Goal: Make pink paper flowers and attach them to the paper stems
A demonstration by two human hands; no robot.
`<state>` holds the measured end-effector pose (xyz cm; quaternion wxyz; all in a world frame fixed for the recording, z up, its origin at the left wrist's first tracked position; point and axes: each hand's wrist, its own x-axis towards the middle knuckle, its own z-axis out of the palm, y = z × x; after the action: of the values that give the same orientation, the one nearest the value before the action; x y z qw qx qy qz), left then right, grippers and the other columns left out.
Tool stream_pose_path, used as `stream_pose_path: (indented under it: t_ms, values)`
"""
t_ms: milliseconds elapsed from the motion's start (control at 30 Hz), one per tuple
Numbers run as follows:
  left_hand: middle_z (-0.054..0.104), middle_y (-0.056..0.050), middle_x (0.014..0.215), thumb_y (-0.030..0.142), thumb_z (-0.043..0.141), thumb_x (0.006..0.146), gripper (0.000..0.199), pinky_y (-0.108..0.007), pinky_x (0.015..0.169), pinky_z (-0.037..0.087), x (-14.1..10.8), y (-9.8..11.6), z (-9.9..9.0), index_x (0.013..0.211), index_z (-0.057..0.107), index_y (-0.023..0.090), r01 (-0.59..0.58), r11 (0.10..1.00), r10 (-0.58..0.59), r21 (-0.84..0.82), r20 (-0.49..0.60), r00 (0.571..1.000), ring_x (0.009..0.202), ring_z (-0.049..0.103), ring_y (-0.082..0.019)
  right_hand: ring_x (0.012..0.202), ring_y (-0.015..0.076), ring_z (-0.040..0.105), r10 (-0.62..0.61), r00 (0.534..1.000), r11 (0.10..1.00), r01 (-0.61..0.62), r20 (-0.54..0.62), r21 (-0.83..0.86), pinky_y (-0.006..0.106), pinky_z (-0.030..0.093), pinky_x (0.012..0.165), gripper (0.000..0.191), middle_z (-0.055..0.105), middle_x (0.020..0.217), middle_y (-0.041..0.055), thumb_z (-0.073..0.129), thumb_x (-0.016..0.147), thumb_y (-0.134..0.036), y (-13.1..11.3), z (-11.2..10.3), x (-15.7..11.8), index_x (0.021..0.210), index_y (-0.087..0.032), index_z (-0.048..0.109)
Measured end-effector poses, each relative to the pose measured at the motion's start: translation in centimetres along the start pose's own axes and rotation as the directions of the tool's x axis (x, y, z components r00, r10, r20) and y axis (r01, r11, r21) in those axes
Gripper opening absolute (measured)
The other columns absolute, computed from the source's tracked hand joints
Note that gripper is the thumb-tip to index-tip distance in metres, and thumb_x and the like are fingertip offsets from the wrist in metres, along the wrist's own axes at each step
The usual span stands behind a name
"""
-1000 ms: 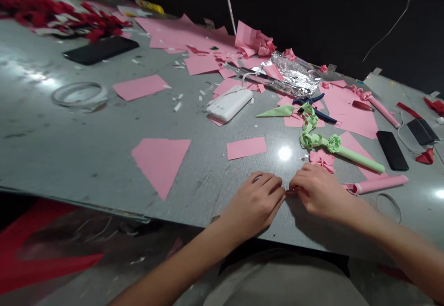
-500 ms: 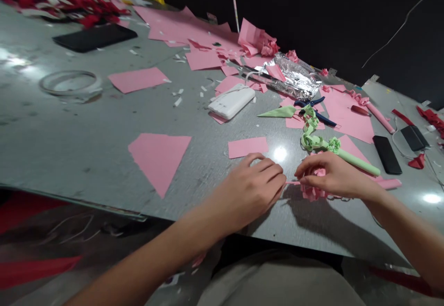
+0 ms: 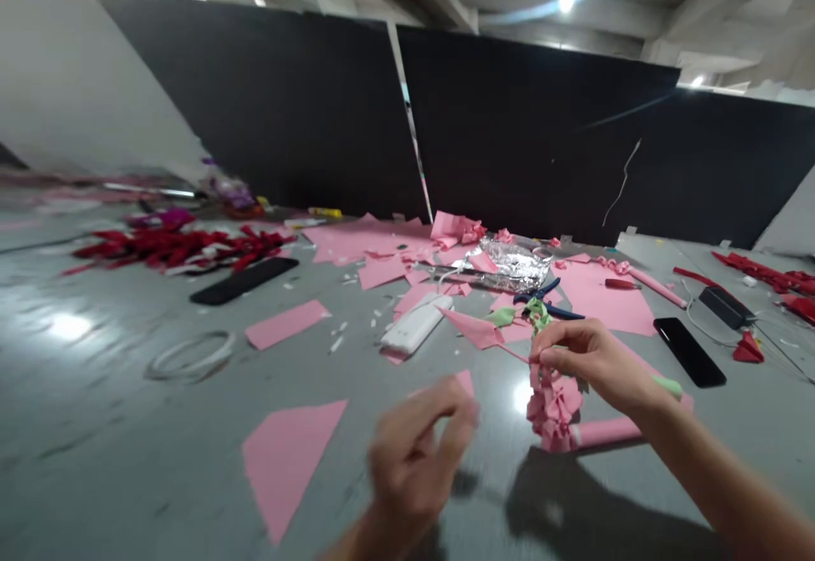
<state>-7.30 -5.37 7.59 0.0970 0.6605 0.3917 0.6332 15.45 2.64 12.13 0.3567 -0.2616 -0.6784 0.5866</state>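
Observation:
My right hand [image 3: 582, 357] pinches a thin pink stem at the top of a ruffled pink paper strip [image 3: 555, 408]. A pointed pink paper piece [image 3: 474, 328] sticks out to the left at the stem's end. The ruffled strip joins a pink paper roll [image 3: 608, 432] lying on the table. My left hand [image 3: 417, 451], blurred by motion, hovers over the table to the left, its fingers curled with thumb and fingertips near each other. Whether anything is between them is too blurred to tell. A small pink rectangle [image 3: 467, 383] is partly hidden behind it.
A pink cut sheet [image 3: 293, 459] lies front left. Beyond are a white power bank [image 3: 417, 323], dark-handled pliers [image 3: 548, 302], crumpled foil [image 3: 509, 264] and a green paper piece [image 3: 503, 316]. Black phones [image 3: 689, 351] [image 3: 245, 281] lie at both sides. A black panel [image 3: 541, 137] stands behind.
The view has tilted up. My left hand has let go of the pink stem and moved left. My right hand has raised the stem, and the pointed pink piece now shows.

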Motion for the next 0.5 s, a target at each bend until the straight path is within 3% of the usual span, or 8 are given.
stream_pose_path:
  t_ms: [33, 67, 133, 167, 267, 367, 500]
  values:
    - [0.059, 0.001, 0.058, 0.033, 0.061, 0.104, 0.04, -0.025, 0.053, 0.044, -0.6, -0.9, 1.2, 0.066, 0.064, 0.02, 0.225, 0.969, -0.212, -0.099, 0.124, 0.969, 0.053, 0.054, -0.014, 0.076, 0.0155, 0.065, -0.004, 1.0, 0.999, 0.005, -0.016, 0.047, 0.03, 0.048, 0.071, 0.023, 0.073, 0.085, 0.0032, 0.085, 0.092, -0.042, 0.4, -0.2, -0.1, 0.09, -0.019, 0.079]
    - [0.065, -0.002, 0.064, 0.037, 0.065, 0.102, 0.037, -0.026, 0.056, 0.047, -1.0, -1.6, 2.3, 0.07, 0.071, 0.019, 0.415, 0.892, -0.375, -0.178, 0.219, 0.901, 0.057, 0.058, -0.015, 0.075, 0.0153, 0.065, -0.002, 1.0, 0.996, 0.004, -0.026, 0.089, 0.03, 0.047, 0.07, 0.025, 0.072, 0.083, 0.0026, 0.086, 0.092, -0.043, 0.8, -0.3, -0.1, 0.089, -0.019, 0.079]
    - [0.074, -0.006, 0.078, 0.043, 0.074, 0.095, 0.029, -0.027, 0.068, 0.053, -0.9, -2.7, 4.3, 0.086, 0.081, 0.017, 0.601, 0.736, -0.533, -0.311, 0.282, 0.798, 0.069, 0.062, -0.017, 0.075, 0.0152, 0.064, 0.005, 0.999, 0.989, 0.0, -0.038, 0.148, 0.03, 0.047, 0.071, 0.027, 0.072, 0.084, 0.0024, 0.088, 0.089, -0.044, 1.5, -0.4, -0.2, 0.088, -0.019, 0.079]
    - [0.075, -0.006, 0.081, 0.045, 0.079, 0.092, 0.028, -0.028, 0.073, 0.053, -0.5, -3.0, 5.1, 0.09, 0.083, 0.017, 0.627, 0.688, -0.562, -0.366, 0.279, 0.779, 0.072, 0.062, -0.017, 0.076, 0.0152, 0.064, 0.01, 0.999, 0.986, -0.003, -0.039, 0.168, 0.03, 0.047, 0.072, 0.026, 0.072, 0.085, 0.0025, 0.089, 0.089, -0.044, 1.7, -0.5, -0.3, 0.087, -0.019, 0.08]
    - [0.074, -0.004, 0.078, 0.046, 0.086, 0.085, 0.028, -0.027, 0.075, 0.053, 1.8, -2.9, 6.1, 0.087, 0.085, 0.018, 0.597, 0.663, -0.545, -0.453, 0.254, 0.799, 0.074, 0.061, -0.016, 0.08, 0.0157, 0.064, 0.0, 0.999, 0.979, 0.01, -0.048, 0.201, 0.031, 0.049, 0.076, 0.025, 0.071, 0.09, 0.0031, 0.09, 0.088, -0.042, 1.6, -0.6, -0.3, 0.084, -0.02, 0.08]
    - [0.078, -0.006, 0.081, 0.044, 0.089, 0.082, 0.026, -0.027, 0.075, 0.055, 4.8, -1.8, 5.9, 0.086, 0.086, 0.019, 0.554, 0.714, -0.47, -0.428, 0.293, 0.833, 0.076, 0.064, -0.018, 0.089, 0.0186, 0.067, -0.078, 0.991, 0.982, 0.096, -0.112, 0.163, 0.033, 0.052, 0.081, 0.025, 0.071, 0.099, 0.0046, 0.091, 0.086, -0.043, 0.5, -1.1, 0.0, 0.081, -0.021, 0.08]
    - [0.079, -0.005, 0.082, 0.04, 0.09, 0.081, 0.02, -0.028, 0.076, 0.058, 8.9, 0.0, 5.6, 0.088, 0.088, 0.022, 0.491, 0.785, -0.35, -0.378, 0.383, 0.855, 0.078, 0.07, -0.019, 0.084, 0.0168, 0.065, -0.184, 0.972, 0.975, 0.2, -0.147, 0.098, 0.031, 0.051, 0.079, 0.021, 0.072, 0.089, 0.0028, 0.093, 0.085, -0.039, -1.3, -2.2, 0.6, 0.082, -0.021, 0.082]
